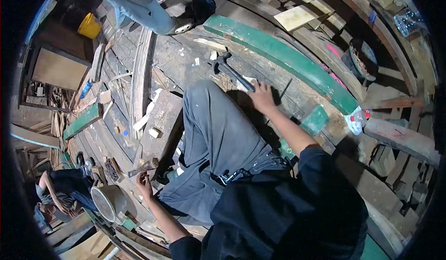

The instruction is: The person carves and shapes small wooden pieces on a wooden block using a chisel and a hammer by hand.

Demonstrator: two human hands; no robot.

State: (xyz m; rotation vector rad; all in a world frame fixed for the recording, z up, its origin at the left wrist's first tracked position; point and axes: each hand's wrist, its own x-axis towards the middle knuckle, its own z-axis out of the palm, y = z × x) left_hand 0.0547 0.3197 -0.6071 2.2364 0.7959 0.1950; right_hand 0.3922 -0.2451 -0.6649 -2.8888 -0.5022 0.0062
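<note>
My right hand [263, 97] is closed around the handle end of a hammer [236, 75], whose dark head points away from me, just above the floor beyond my knee. My left hand [144, 184] is closed at a short brown, handle-like piece [143, 167]; its exact kind is unclear. This piece lies close to the near end of a thick wooden beam [162, 109] beside my bent leg. On the beam sits a small pale wood block [155, 132].
A long green-painted beam [283, 58] crosses the floor beyond the hammer. A white bucket [104, 203] stands near my left hand, with a seated person [60, 190] behind it. Another person's leg [144, 11] is at the top. A yellow bucket [89, 26] stands farther off.
</note>
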